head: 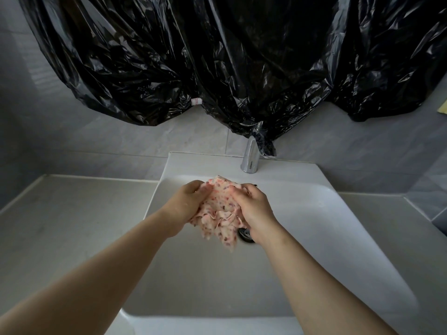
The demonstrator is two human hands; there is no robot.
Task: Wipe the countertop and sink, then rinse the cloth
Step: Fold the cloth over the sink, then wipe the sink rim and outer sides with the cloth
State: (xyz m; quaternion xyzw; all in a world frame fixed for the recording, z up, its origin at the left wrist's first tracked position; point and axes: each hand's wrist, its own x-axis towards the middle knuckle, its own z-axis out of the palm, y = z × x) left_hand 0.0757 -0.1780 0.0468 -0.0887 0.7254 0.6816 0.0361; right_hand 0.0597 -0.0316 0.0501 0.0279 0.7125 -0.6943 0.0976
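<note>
A pink speckled cloth point(219, 213) is bunched up over the white sink point(338, 213), just below the chrome faucet point(250, 157). My left hand point(187, 201) grips its left side with curled fingers. My right hand point(254, 209) grips its right side. A loose end of the cloth hangs down toward the drain point(244, 235), which my right wrist partly hides. I cannot see any running water.
Grey countertop point(60, 226) extends to the left of the sink and a narrower strip point(411, 226) to the right. Crinkled black plastic sheeting point(217, 56) hangs on the tiled wall above and drapes over the faucet's top. A yellow object point(443, 107) shows at the right edge.
</note>
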